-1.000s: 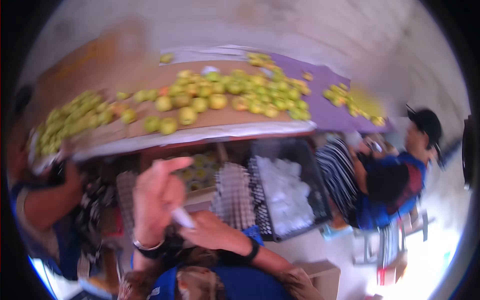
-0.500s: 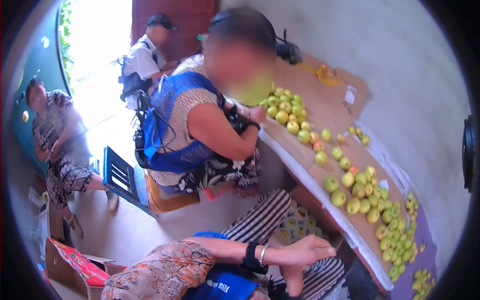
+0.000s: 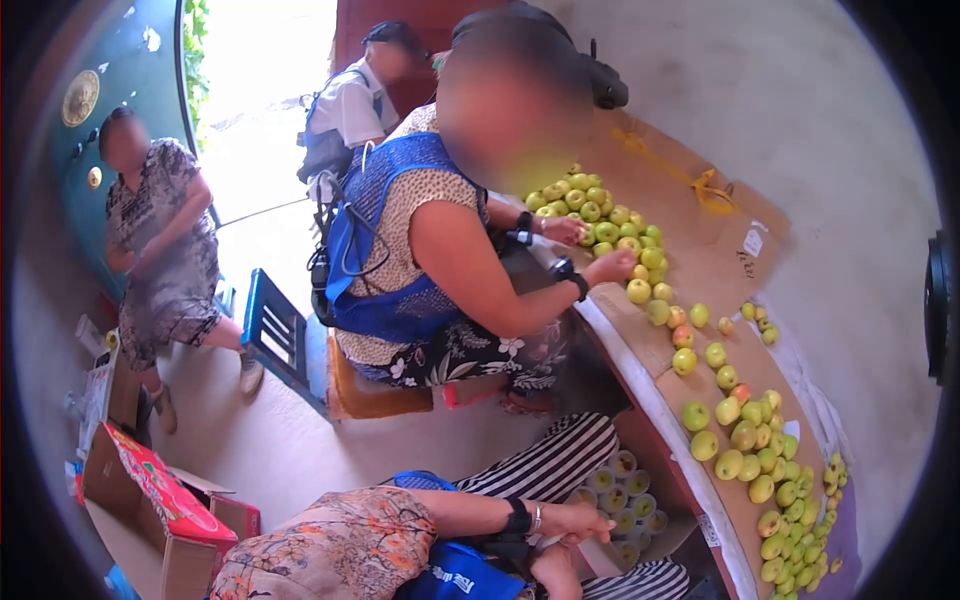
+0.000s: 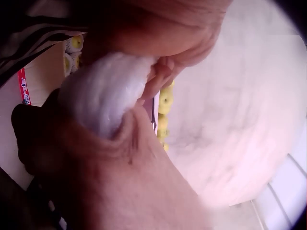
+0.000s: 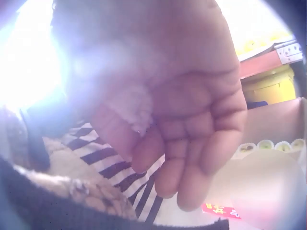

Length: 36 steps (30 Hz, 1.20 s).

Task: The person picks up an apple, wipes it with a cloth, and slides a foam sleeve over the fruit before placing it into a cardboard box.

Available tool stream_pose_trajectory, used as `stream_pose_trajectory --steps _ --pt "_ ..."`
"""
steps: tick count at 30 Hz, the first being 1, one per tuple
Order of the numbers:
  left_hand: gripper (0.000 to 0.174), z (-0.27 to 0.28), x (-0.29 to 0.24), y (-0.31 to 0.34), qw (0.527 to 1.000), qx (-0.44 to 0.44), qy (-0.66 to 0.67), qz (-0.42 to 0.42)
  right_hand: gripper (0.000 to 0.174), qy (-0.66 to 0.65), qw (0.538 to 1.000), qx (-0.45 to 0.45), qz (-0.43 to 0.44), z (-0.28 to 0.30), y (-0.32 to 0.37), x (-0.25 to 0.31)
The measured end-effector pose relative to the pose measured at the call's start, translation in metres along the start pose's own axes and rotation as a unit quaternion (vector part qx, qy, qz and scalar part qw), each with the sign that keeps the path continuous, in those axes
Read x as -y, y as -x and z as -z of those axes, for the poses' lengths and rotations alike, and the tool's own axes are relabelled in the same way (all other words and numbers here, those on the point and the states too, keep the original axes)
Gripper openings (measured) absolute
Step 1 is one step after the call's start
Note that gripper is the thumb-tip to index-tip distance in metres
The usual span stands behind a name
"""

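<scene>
Low in the head view, my left hand (image 3: 575,522), with a bracelet at its wrist, bends its fingers close above my right hand (image 3: 555,570). A white foam fruit sleeve (image 4: 103,91) spans between my two hands in the left wrist view. The upper hand's curled fingers pinch its end, while the lower hand's bent thumb presses its side. In the right wrist view, white foam (image 5: 136,105) sits between the thumb and palm, above half-curled fingers. Right beside the hands stands a carton of sleeved apples (image 3: 622,505).
Loose green-yellow apples (image 3: 765,450) lie along a cardboard-covered table (image 3: 640,330). A person in a blue vest (image 3: 400,240) sits at it, hands among the apples. A blue chair (image 3: 280,330) and an opened red-topped carton (image 3: 165,500) are at left. Another person (image 3: 160,230) stands near the door.
The head view has swung left, from facing the table to facing the seated neighbour. My left hand, stretched out half a second ago, has drawn its fingers in over my right hand.
</scene>
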<state>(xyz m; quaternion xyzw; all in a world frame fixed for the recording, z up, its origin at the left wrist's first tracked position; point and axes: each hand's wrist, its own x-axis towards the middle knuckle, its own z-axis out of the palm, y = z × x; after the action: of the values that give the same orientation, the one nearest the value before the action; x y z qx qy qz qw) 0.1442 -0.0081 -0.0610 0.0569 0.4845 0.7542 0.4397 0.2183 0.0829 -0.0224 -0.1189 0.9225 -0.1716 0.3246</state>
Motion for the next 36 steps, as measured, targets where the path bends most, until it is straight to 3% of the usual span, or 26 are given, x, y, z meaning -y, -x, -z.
stream_pose_trajectory --steps 12,36 --pt "0.049 -0.007 0.000 0.000 0.999 -0.034 0.002 0.032 0.046 -0.007 0.999 -0.003 -0.033 -0.002 0.006 0.008" --pt "0.049 -0.014 -0.016 0.011 0.999 -0.051 0.004 0.016 0.044 -0.013 0.999 -0.009 -0.041 -0.003 0.010 0.008"
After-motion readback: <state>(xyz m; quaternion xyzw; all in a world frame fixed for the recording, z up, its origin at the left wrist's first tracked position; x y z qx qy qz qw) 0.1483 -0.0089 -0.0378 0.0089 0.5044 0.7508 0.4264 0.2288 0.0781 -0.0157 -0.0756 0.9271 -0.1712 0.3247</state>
